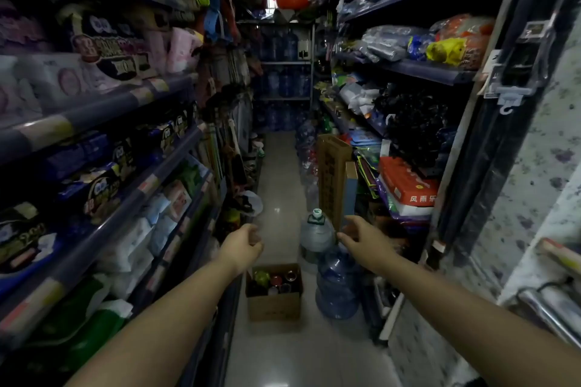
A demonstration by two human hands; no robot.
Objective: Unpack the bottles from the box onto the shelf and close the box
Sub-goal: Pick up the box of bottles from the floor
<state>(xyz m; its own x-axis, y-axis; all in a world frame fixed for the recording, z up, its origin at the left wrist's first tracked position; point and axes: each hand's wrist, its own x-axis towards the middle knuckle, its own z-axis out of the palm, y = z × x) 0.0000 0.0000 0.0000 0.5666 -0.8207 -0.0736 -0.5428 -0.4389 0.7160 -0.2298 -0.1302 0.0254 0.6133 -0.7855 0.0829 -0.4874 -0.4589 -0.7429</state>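
A narrow shop aisle runs away from the camera, with stocked shelves on both sides. On the floor (276, 166) in the near middle stands an open cardboard box (274, 305), its flaps down and its top uncovered. Inside it stand several bottles (276, 281), seen from above as caps and tops, one of them yellow-green; their number cannot be told.

Both arms reach forward above the box. The left hand (243, 243) hangs over the box's left far corner, its grip loosely curled with the fingers bent inward, holding nothing. The right hand (358, 237) is farther to the right, above the large water jugs, fingers spread and relaxed, its grip open and empty. Neither hand touches the box or the bottles; the box lies below and between the two hands, nearer the left one.

Just right of the box stands a blue water jug (338, 286), and behind it a paler jug (316, 234) with a green cap. The left shelf (103, 239) carries soft packs of paper goods. A tall brown carton (333, 173) stands upright at the right shelf.
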